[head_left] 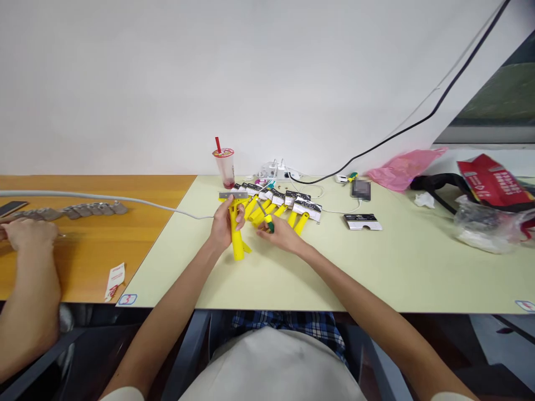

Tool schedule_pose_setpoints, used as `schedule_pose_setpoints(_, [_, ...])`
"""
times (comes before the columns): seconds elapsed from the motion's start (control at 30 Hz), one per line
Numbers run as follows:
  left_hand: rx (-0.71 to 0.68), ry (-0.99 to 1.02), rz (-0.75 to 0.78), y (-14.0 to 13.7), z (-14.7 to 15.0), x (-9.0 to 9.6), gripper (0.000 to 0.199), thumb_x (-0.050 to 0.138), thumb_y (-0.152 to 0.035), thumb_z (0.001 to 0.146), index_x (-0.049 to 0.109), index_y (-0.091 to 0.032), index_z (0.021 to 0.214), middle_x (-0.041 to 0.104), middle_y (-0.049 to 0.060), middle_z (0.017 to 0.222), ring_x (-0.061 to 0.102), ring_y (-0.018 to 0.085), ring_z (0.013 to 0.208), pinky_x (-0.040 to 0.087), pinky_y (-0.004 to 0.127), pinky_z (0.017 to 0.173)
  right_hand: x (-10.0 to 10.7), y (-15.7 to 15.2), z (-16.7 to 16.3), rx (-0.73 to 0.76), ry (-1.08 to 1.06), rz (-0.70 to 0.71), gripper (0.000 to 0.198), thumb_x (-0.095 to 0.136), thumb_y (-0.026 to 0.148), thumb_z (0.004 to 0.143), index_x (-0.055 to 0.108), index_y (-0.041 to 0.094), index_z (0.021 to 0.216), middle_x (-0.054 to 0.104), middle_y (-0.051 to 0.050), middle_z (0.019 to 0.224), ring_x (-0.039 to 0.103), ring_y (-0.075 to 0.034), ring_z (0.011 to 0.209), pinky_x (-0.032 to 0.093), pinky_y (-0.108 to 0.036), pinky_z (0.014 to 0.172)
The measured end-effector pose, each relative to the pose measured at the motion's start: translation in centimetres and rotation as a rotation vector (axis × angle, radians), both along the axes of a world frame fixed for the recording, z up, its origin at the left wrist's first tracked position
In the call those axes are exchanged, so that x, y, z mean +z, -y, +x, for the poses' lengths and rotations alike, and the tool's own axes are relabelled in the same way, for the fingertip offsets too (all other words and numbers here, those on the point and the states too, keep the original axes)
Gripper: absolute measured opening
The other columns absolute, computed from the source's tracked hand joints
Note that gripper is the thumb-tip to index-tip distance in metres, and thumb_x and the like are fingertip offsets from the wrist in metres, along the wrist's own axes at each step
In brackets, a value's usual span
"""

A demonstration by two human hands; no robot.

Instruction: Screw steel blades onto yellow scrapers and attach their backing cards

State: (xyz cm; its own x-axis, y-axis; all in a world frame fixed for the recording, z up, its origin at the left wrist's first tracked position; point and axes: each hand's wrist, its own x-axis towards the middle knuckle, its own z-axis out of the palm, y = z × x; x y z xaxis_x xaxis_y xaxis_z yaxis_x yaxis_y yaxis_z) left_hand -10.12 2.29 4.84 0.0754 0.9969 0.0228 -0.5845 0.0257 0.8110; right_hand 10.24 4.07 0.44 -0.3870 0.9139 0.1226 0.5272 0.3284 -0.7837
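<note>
My left hand (224, 224) is closed around the yellow handle of a scraper (237, 242), which stands roughly upright above the table. Its flat metal blade (233, 195) lies crosswise at the top. Close by on the right, my right hand (281, 234) grips a screwdriver (270, 223) with a green and yellow handle. The screwdriver's shaft points up and left toward the scraper, apart from it as far as I can see. Just behind both hands lies a row of several yellow scrapers (301, 223) with black-and-white card sleeves (307, 208) over their heads.
A loose card sleeve (363, 222) lies to the right. Behind are a cup with a straw (225, 168), a power strip (288, 171) and a phone-like device (361, 189). Bags (487, 223) crowd the far right. A co-worker's hand (31, 234) is at the left, and a cable (125, 198) crosses there.
</note>
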Motion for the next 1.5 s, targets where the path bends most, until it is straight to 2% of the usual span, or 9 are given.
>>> schedule_pose_setpoints(0.27, [-0.025, 0.141, -0.008, -0.2, -2.5, 0.6, 0.041, 0.062, -0.049, 0.107, 0.055, -0.021, 0.077, 0.043, -0.006, 0.055, 0.035, 0.006, 0.035, 0.036, 0.018, 0.035, 0.3, 0.8, -6.7, 0.092, 0.266, -0.049, 0.048, 0.092, 0.034, 0.081, 0.049, 0.025, 0.099, 0.078, -0.005, 0.105, 0.073, -0.024, 0.092, 0.042, -0.030, 0.067])
schedule_pose_setpoints(0.43, [-0.044, 0.158, -0.028, 0.0, -2.4, 0.8, 0.044, 0.061, -0.052, 0.108, 0.053, -0.021, 0.077, 0.042, -0.006, 0.055, 0.035, 0.006, 0.034, 0.037, 0.017, 0.035, -0.1, 0.8, -7.3, 0.071, 0.278, -0.040, 0.041, 0.085, 0.031, 0.085, 0.048, 0.025, 0.099, 0.077, -0.005, 0.100, 0.071, -0.024, 0.087, 0.039, -0.030, 0.064])
schedule_pose_setpoints(0.67, [-0.073, 0.121, -0.064, 0.5, -1.8, 1.6, 0.046, 0.059, -0.050, 0.109, 0.055, -0.019, 0.075, 0.041, -0.007, 0.052, 0.033, 0.005, 0.033, 0.037, 0.017, 0.036, 0.8, -0.5, -3.5, -0.013, 0.012, -0.081, 0.031, 0.075, 0.015, 0.084, 0.047, 0.025, 0.089, 0.076, -0.001, 0.086, 0.072, -0.020, 0.077, 0.050, -0.029, 0.067])
schedule_pose_setpoints(0.77, [-0.079, 0.052, -0.099, 0.6, -0.6, 1.1, 0.045, 0.066, -0.050, 0.105, 0.057, -0.018, 0.075, 0.044, -0.006, 0.051, 0.032, 0.004, 0.034, 0.033, 0.017, 0.034, 1.5, -1.6, -0.4, 0.010, -0.147, -0.156, 0.023, 0.075, 0.020, 0.088, 0.053, 0.023, 0.085, 0.078, -0.003, 0.087, 0.075, -0.019, 0.070, 0.060, -0.032, 0.065])
schedule_pose_setpoints(0.83, [-0.084, -0.002, -0.105, 0.6, 0.7, 0.2, 0.042, 0.073, -0.049, 0.100, 0.060, -0.018, 0.076, 0.053, -0.004, 0.055, 0.035, 0.004, 0.036, 0.031, 0.018, 0.033, 1.9, -2.4, 2.0, -0.029, -0.399, -0.209, 0.035, 0.089, 0.028, 0.079, 0.055, 0.023, 0.084, 0.079, -0.004, 0.089, 0.077, -0.020, 0.071, 0.066, -0.036, 0.068])
schedule_pose_setpoints(0.93, [-0.154, -0.100, -0.108, 0.8, 3.3, -1.8, 0.042, 0.082, -0.053, 0.092, 0.064, -0.017, 0.080, 0.063, 0.000, 0.062, 0.043, 0.006, 0.040, 0.030, 0.019, 0.033, 2.2, -3.6, 5.4, -0.155, -0.703, -0.214, 0.060, 0.105, 0.030, 0.055, 0.053, 0.023, 0.084, 0.079, -0.004, 0.099, 0.078, -0.020, 0.073, 0.070, -0.039, 0.070])
schedule_pose_setpoints(1.1, [-0.297, -0.218, -0.199, 1.0, 7.3, -4.8, 0.047, 0.086, -0.056, 0.086, 0.064, -0.016, 0.078, 0.071, 0.005, 0.069, 0.054, 0.009, 0.044, 0.039, 0.022, 0.035, 1.8, -4.6, 9.0, -0.256, -0.953, -0.240, 0.069, 0.109, 0.035, 0.047, 0.048, 0.025, 0.079, 0.073, 0.002, 0.088, 0.078, -0.019, 0.076, 0.071, -0.036, 0.077])
schedule_pose_setpoints(1.3, [-0.239, -0.265, -0.245, -0.1, 10.1, -5.5, 0.040, 0.082, -0.051, 0.090, 0.061, -0.018, 0.087, 0.078, 0.011, 0.078, 0.071, 0.018, 0.056, 0.045, 0.024, 0.037, 1.1, -4.5, 9.6, -0.351, -1.085, -0.292, 0.072, 0.109, 0.047, 0.048, 0.048, 0.026, 0.080, 0.066, 0.004, 0.076, 0.080, -0.023, 0.079, 0.071, -0.036, 0.070])
schedule_pose_setpoints(1.5, [-0.242, -0.280, -0.217, -0.1, 9.8, -5.9, 0.040, 0.080, -0.051, 0.093, 0.065, -0.014, 0.093, 0.082, 0.017, 0.087, 0.077, 0.023, 0.065, 0.052, 0.026, 0.040, 1.0, -3.7, 8.8, -0.336, -1.007, -0.230, 0.074, 0.109, 0.047, 0.048, 0.046, 0.026, 0.081, 0.070, 0.003, 0.083, 0.078, -0.021, 0.081, 0.070, -0.037, 0.078])
